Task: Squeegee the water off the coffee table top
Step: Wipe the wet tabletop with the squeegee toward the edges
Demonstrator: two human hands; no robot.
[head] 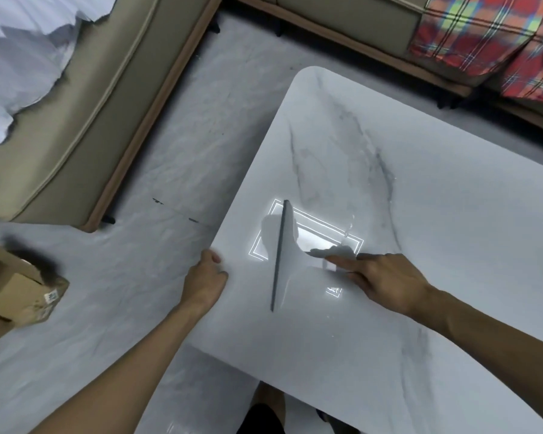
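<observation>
while right hand (386,281) grips one squeegee (284,258) — left hand (206,277) clasps table (436,189) edge.

- your right hand (386,281) covers the squeegee (284,255) handle; grip unclear.
- coffee table (436,189) runs off the right and bottom edges.
- cardboard box (16,296) blurred, cut by the left edge.
- water film too faint to tell.

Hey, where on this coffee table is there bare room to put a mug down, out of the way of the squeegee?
The coffee table is bare across its far half, from the rounded far corner to the right edge, and along the near strip under the right forearm. It is crowded mid-left: the squeegee, the right hand on its handle, and the left hand on the left edge.
</observation>
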